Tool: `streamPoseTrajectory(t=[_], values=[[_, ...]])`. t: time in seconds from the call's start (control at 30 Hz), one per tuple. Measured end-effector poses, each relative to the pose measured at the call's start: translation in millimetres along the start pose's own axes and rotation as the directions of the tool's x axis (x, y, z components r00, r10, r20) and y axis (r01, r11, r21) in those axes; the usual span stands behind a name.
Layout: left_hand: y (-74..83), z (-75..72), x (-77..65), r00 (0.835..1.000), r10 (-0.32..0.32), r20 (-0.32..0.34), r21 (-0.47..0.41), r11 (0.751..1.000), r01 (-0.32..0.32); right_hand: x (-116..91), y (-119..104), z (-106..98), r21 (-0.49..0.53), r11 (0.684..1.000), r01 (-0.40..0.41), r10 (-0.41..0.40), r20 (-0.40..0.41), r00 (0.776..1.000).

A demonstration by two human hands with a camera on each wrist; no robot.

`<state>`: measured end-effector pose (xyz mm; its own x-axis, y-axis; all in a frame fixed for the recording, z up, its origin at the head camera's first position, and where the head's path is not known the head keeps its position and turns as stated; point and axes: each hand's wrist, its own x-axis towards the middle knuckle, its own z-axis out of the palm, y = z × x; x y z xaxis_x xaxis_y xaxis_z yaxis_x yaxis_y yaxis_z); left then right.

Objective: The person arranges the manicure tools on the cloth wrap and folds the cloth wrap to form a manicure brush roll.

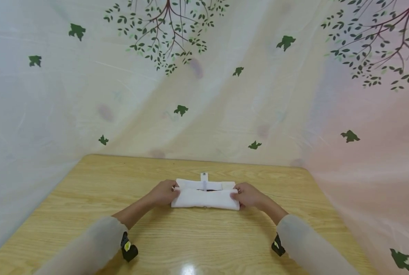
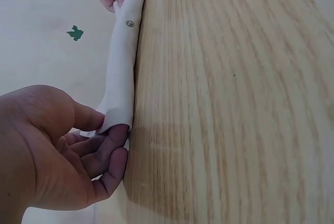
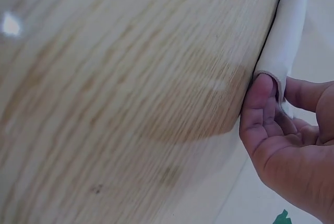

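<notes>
A white folding case (image 1: 205,199) with a snap-button strap (image 1: 204,177) lies on the table, its near flap folded up and over. A dark slit shows along the fold in the head view. At the left end my left hand (image 1: 165,192) pinches the flap, thumb on top and fingers tucked into the rolled edge (image 2: 117,114). My right hand (image 1: 248,194) grips the opposite end the same way, fingertips inside the curl (image 3: 274,70). A metal snap (image 2: 130,23) sits midway along the near side. The case's inside is mostly hidden.
The wood-grain table (image 1: 204,236) stretches around the case on every side. Behind it hangs a pale curtain (image 1: 211,126) printed with leaves and branches, which also closes in the left and right sides. Each wrist carries a small black camera (image 1: 129,250).
</notes>
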<state>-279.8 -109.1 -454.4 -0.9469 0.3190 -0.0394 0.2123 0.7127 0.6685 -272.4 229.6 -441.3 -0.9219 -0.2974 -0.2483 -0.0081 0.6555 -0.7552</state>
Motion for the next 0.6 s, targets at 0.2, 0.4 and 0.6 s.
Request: streamPoseTrajectory(t=[0.2,0.4,0.6], values=[[-2.0,0.5,3.1,0.999,-0.021,-0.031,-0.010,1.000,0.021,5.8,1.5,0.5,0.045,0.996,-0.072,0.072,0.000,0.997],[-7.3,-1.4,3.8,0.997,-0.075,-0.023,-0.098,0.993,0.072,6.1,-0.9,1.6,0.081,0.986,-0.143,0.147,-0.048,0.988],[-7.6,-0.4,3.9,0.994,-0.089,-0.058,-0.095,0.992,0.083,3.9,-2.0,1.6,0.001,0.989,-0.151,0.150,-0.115,0.982]])
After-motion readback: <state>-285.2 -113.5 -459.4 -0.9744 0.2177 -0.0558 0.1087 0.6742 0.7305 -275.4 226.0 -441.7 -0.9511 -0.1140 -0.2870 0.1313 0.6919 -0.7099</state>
